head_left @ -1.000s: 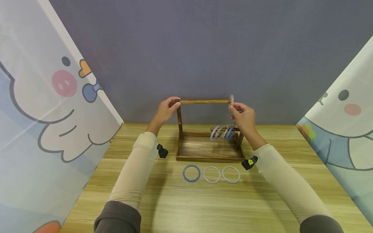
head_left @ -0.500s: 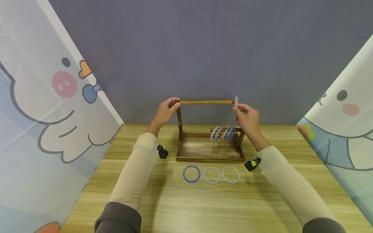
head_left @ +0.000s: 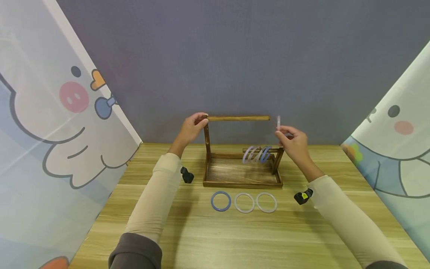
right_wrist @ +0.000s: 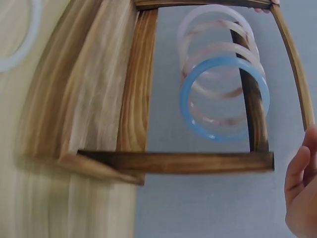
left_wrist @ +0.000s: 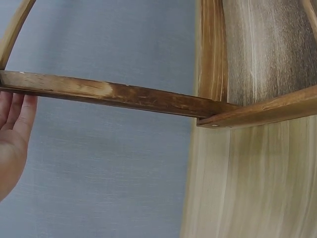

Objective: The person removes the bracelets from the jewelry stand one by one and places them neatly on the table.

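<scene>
My left hand (head_left: pixel 191 129) grips the top of the left post (head_left: pixel 206 138) of a wooden bangle rack, where the upper bar (head_left: pixel 238 118) joins it. Beyond that bar's free right end, my right hand (head_left: pixel 293 142) pinches a pale, translucent bangle (head_left: pixel 278 122) between thumb and fingers. The bangle stands upright, edge-on, with a gap between it and the bar. On the shorter lower bar hang several bangles, pale ones and a blue bangle (right_wrist: pixel 184 99) among them. In the right wrist view, the held bangle is out of sight.
In front of the rack's tray base (head_left: pixel 242 184), a blue bangle (head_left: pixel 220 210) and two whitish bangles lie flat in a row on the wooden table (head_left: pixel 215 243). A grey wall (head_left: pixel 235 56) rises close behind, and printed cloth panels (head_left: pixel 40 112) flank both sides.
The right hand has moved right and slightly down, drawing the pale bangle from around the upper bar's end to clear of it. The left hand stays on the post.
</scene>
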### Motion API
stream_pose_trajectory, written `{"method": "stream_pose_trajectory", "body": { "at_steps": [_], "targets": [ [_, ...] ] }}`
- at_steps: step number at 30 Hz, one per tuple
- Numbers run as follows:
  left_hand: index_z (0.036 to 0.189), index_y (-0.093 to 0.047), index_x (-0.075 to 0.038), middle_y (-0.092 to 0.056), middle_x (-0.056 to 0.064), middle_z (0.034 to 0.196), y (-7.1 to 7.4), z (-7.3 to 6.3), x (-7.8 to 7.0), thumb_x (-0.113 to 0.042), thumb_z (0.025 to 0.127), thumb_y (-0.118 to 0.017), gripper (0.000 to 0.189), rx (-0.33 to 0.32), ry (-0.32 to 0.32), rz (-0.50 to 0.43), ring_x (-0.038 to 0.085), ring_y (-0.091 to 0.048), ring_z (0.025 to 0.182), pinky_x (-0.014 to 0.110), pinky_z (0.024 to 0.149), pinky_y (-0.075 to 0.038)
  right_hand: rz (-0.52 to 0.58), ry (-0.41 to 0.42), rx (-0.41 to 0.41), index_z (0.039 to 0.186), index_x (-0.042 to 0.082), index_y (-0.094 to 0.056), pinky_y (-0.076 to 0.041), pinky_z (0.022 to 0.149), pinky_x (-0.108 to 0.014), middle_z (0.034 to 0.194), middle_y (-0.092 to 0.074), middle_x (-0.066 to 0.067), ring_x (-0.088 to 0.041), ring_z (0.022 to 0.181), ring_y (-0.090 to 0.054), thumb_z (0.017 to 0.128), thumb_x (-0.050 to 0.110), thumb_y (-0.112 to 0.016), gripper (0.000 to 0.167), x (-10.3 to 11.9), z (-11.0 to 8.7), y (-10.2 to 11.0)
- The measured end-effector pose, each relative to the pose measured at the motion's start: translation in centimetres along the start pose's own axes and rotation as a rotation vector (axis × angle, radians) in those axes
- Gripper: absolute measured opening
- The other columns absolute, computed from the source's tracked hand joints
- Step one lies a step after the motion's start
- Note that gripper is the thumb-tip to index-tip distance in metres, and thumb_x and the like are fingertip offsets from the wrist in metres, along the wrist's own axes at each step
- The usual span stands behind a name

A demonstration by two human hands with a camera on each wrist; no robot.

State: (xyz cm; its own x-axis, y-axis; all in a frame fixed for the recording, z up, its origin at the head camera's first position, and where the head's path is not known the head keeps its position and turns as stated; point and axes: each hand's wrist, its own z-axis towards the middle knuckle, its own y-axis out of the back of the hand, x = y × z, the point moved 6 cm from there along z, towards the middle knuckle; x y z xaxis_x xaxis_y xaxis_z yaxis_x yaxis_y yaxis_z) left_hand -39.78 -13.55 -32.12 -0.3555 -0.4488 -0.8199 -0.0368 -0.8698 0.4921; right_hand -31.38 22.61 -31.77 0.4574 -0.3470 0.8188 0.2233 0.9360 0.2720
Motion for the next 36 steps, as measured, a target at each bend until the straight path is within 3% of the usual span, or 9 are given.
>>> {"method": "stream_pose_trajectory", "body": {
  "at_steps": [4, 9, 11, 14, 18, 30, 36],
  "targets": [
    [0.14, -0.059, -0.011, -0.066, 0.013, 0.127, -0.2, 0.1, 0.5, -0.038, 0.105, -0.058, 0.044, 0.013, 0.011, -0.011, 0.027, -0.06, 0.116, 0.044, 0.098, -0.049, -0.017, 0.07, 0.029, 0.109, -0.014, -0.07, -0.045, 0.045, -0.017, 0.086, -0.071, 0.014, -0.006, 0.053, -0.063, 0.095, 0.004, -0.071, 0.023, 0.5, -1.0, 0.5],
    [0.14, -0.059, -0.011, -0.065, 0.012, 0.125, -0.4, 0.1, 1.0, -0.04, 0.104, -0.058, 0.047, 0.027, 0.034, -0.016, 0.026, -0.059, 0.112, 0.042, 0.094, -0.048, -0.055, 0.173, 0.05, 0.106, -0.016, -0.07, -0.045, 0.046, -0.014, 0.087, -0.066, 0.025, 0.007, 0.055, -0.06, 0.09, -0.01, -0.07, 0.017, 0.6, -2.0, 1.2],
    [0.14, -0.059, -0.011, -0.065, 0.012, 0.125, -0.5, 0.1, 1.1, -0.04, 0.104, -0.059, 0.046, 0.031, 0.032, -0.017, 0.026, -0.059, 0.112, 0.042, 0.093, -0.048, -0.105, 0.215, 0.052, 0.104, -0.015, -0.072, -0.043, 0.045, -0.013, 0.085, -0.065, 0.022, 0.01, 0.053, -0.056, 0.086, -0.015, -0.071, 0.017, -0.1, -2.4, 1.5],
    [0.14, -0.059, -0.01, -0.065, 0.012, 0.126, -0.7, -0.1, 1.3, -0.039, 0.104, -0.059, 0.047, 0.035, 0.03, -0.015, 0.027, -0.059, 0.114, 0.043, 0.095, -0.048, -0.176, 0.266, 0.085, 0.1, -0.011, -0.074, -0.04, 0.042, -0.014, 0.079, -0.066, 0.007, 0.006, 0.05, -0.056, 0.081, -0.018, -0.074, 0.021, -1.5, -2.9, 1.9],
    [0.14, -0.058, -0.008, -0.065, 0.012, 0.128, -1.1, -0.5, 2.0, -0.039, 0.104, -0.059, 0.048, 0.045, 0.04, -0.02, 0.028, -0.059, 0.116, 0.046, 0.098, -0.048, -0.232, 0.282, 0.177, 0.1, -0.004, -0.077, -0.038, 0.041, -0.017, 0.074, -0.065, -0.009, 0.001, 0.049, -0.052, 0.079, -0.014, -0.078, 0.023, -3.2, -3.9, 2.4],
    [0.138, -0.06, -0.007, -0.065, 0.009, 0.123, -2.5, -1.3, 4.0, -0.035, 0.104, -0.059, 0.043, 0.086, 0.062, 0.011, 0.029, -0.059, 0.116, 0.052, 0.1, -0.048, -0.266, 0.331, 0.477, 0.098, 0.013, -0.078, -0.04, 0.047, -0.018, 0.081, -0.064, 0.012, 0.003, 0.054, -0.043, 0.081, -0.003, -0.08, 0.023, -5.0, -8.1, 2.6],
    [0.14, -0.058, -0.008, -0.064, 0.009, 0.127, -2.8, -1.6, 4.6, -0.041, 0.104, -0.059, 0.049, 0.103, 0.078, 0.012, 0.029, -0.058, 0.121, 0.053, 0.103, -0.048, -0.218, 0.394, 0.616, 0.098, 0.013, -0.078, -0.039, 0.049, -0.013, 0.083, -0.067, 0.011, 0.008, 0.059, -0.041, 0.079, -0.003, -0.082, 0.026, -5.5, -9.9, 2.1]
  ]
}}
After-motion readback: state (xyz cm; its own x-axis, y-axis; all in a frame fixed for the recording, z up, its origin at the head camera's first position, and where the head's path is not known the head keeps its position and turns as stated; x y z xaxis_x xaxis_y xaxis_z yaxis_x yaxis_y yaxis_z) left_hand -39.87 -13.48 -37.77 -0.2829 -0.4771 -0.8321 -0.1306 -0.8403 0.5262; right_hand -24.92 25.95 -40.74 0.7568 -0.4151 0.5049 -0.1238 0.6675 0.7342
